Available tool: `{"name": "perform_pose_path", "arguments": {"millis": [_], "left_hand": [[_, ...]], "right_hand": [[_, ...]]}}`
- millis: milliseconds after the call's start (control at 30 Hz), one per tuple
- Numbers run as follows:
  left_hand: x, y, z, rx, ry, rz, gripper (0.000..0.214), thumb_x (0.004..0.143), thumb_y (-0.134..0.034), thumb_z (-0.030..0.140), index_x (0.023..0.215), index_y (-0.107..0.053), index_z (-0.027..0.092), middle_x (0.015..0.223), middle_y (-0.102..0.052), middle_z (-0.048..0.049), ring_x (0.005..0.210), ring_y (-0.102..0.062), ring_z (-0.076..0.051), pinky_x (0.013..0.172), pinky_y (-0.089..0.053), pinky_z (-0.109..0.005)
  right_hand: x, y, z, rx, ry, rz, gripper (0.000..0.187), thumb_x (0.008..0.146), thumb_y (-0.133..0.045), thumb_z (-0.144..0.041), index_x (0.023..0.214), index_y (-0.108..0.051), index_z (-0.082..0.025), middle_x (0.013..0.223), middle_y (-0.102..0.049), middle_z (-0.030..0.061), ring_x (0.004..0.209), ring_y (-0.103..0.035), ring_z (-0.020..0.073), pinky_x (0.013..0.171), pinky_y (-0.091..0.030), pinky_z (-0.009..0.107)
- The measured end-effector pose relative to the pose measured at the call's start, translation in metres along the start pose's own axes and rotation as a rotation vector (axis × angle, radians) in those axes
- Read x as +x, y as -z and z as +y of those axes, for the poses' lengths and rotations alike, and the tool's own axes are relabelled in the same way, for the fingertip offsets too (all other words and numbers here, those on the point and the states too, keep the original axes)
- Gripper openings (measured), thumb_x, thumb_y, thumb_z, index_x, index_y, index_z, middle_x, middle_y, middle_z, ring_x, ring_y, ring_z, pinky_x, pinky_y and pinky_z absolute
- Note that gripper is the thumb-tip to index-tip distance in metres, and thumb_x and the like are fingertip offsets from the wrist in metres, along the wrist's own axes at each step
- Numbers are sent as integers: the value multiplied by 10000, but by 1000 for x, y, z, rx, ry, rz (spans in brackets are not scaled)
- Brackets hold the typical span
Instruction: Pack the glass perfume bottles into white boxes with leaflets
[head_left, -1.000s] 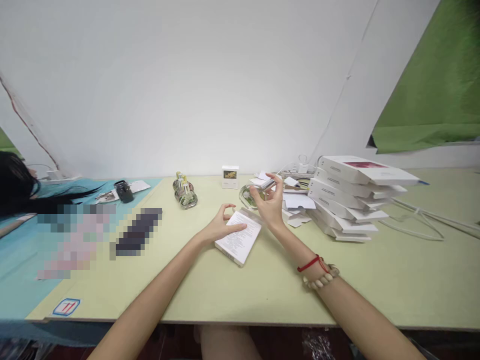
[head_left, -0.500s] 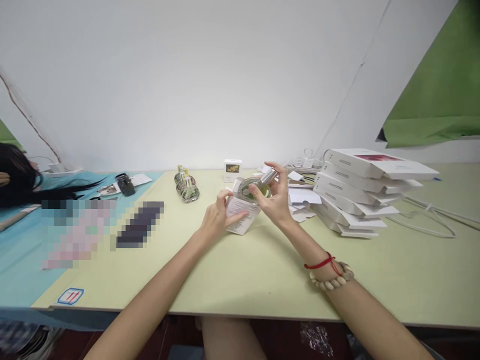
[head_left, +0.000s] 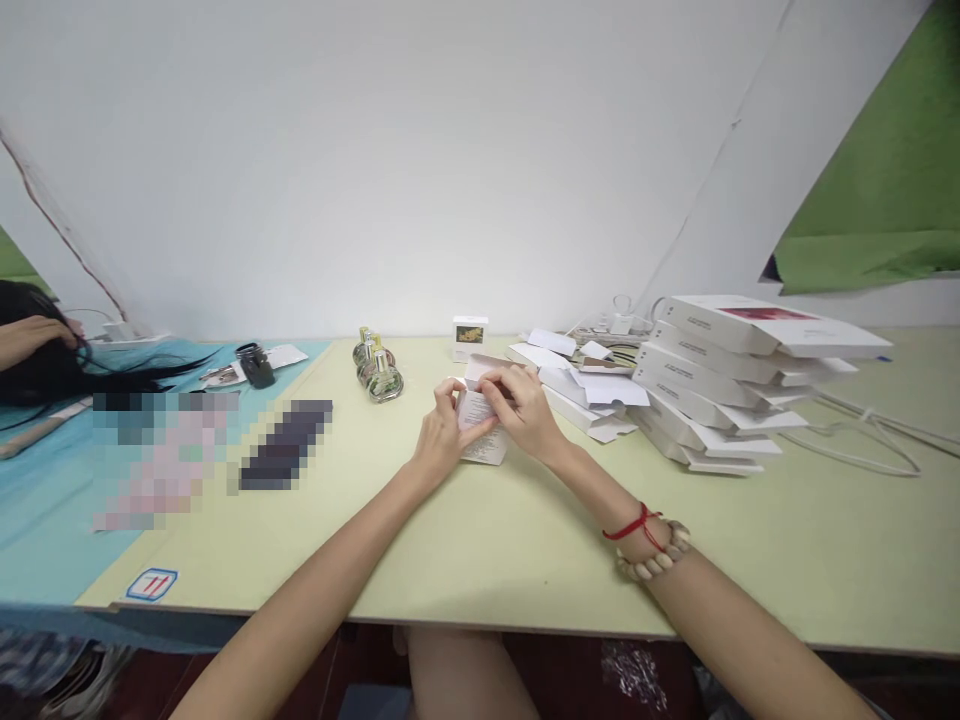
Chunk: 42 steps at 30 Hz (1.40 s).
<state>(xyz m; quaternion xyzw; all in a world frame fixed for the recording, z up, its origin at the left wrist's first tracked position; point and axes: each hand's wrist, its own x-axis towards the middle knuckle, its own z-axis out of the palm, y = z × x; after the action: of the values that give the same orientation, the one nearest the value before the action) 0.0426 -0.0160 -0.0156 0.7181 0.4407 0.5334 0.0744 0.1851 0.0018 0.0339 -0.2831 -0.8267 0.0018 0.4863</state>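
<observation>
A small white printed box is held tilted above the table, its lid flap raised at the top. My left hand grips the box's left side, thumb across the printed face. At the top opening, my right hand has its fingers pinched on the box's edge; the fingertips hide part of the opening. No glass bottle shows in either hand, and the inside of the box is hidden. Left of the hands, several glass perfume bottles with shiny caps stand in a row.
A finished-looking white box stands near the wall. Loose white cartons lie right of my hands, beside a stack of flat white boxes. A dark jar sits on the blue cloth, near another person's hand.
The perfume bottle in my right hand has gone from sight at the box's opening. My right hand has come down onto the box top. Another person's hand has appeared at the left.
</observation>
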Motion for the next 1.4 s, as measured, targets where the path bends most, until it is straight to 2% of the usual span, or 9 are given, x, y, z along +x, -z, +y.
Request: {"name": "perform_pose_path", "arguments": {"millis": [167,300,433,500,633,900,1067,1200,1400], "left_hand": [[-2,-3,-7,-53,48,24,484,750,-565,374,1051,-215,227,903,-464,-16,675,-536,-108,583,-417,-236],[-3,-5,-13,-19,15,63,444,763,-547,392,1019,-217,239,871,-435,4,652,-513,-97,570,-412,-230],[0,-5,-21,50,-17,162,443,752,-554,417,995,-226,247,921,-420,-11,718,-525,-110,563,-410,-224],[2,-2,-24,83,-1,174,477,735,-567,436,1016,-230,247,949,-440,-21,738,-544,-122,561,-412,-228],[5,7,-23,127,51,117,530,720,-578,451,1076,-240,249,1001,-499,-37,733,-583,-135,600,-436,-260],[6,13,-11,-28,100,58,535,768,-551,370,1197,-248,272,1139,-543,-63,887,-594,-160,709,-468,-303],[6,15,-6,-32,102,61,579,751,-572,349,1229,-255,266,1164,-535,-67,874,-596,-158,698,-478,-296],[6,14,-1,5,87,49,549,775,-541,323,1245,-261,273,1187,-519,-63,885,-596,-162,708,-473,-296],[7,13,-1,-12,82,16,600,796,-510,321,1296,-182,276,1235,-482,-78,937,-577,-167,737,-471,-305]], "right_hand": [[-5,-5,4,-89,120,-35,186,875,-402,-257,809,-568,-207,793,-630,21,765,-527,165,750,-355,341],[-5,-3,7,-87,169,82,125,830,-468,-226,856,-589,-215,929,-609,50,899,-532,186,789,-394,348],[-3,2,14,-101,128,240,119,792,-512,-216,875,-597,-224,896,-586,54,879,-532,195,785,-419,362],[-4,2,17,-102,106,256,117,788,-513,-219,867,-600,-224,873,-577,53,856,-534,195,776,-427,364],[-6,1,20,-101,66,178,159,797,-493,-239,911,-604,-238,878,-555,57,859,-528,200,770,-437,365],[-8,2,26,-87,-59,110,307,857,-360,-219,1071,-570,-283,1102,-458,69,961,-508,197,736,-466,346],[-8,2,23,-126,-107,83,327,823,-455,-385,1127,-510,-277,1161,-441,77,1031,-477,231,795,-455,385],[-7,1,19,-109,-135,67,360,828,-448,-397,1168,-470,-282,1182,-427,74,1045,-473,223,815,-450,382],[-7,-1,21,83,-214,-21,369,843,-416,-370,1203,-429,-288,1202,-393,77,906,-549,174,730,-496,341]]}}
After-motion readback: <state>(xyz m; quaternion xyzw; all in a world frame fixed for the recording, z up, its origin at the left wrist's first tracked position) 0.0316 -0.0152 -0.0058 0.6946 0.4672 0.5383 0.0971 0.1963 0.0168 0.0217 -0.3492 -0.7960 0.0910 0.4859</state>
